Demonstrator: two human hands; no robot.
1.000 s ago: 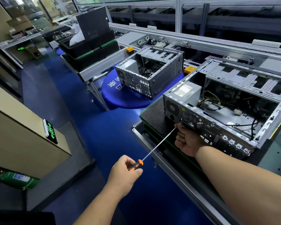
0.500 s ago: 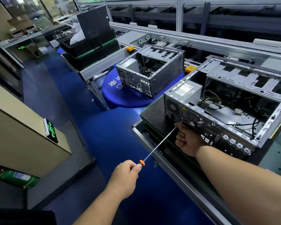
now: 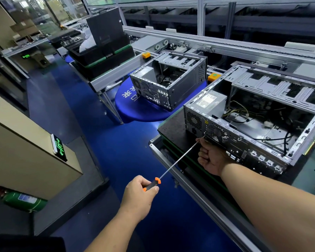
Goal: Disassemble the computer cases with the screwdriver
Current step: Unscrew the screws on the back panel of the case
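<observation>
With both side panels already off, the left hand (image 3: 140, 194) grips the screwdriver (image 3: 178, 161) at a rear-panel screw of the near computer case (image 3: 244, 128), the curled right hand (image 3: 210, 157) steadying its tip; internal components remain.

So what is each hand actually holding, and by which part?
The left hand grips the screwdriver by its handle. The right hand is curled at its tip; what it holds cannot be told.

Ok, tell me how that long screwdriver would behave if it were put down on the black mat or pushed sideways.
The screwdriver has a long thin shaft, so it would probably flex slightly under a side push. Its round-looking handle suggests it may roll on the black mat. It is likely light, since the left hand grips it by the handle alone.
</observation>
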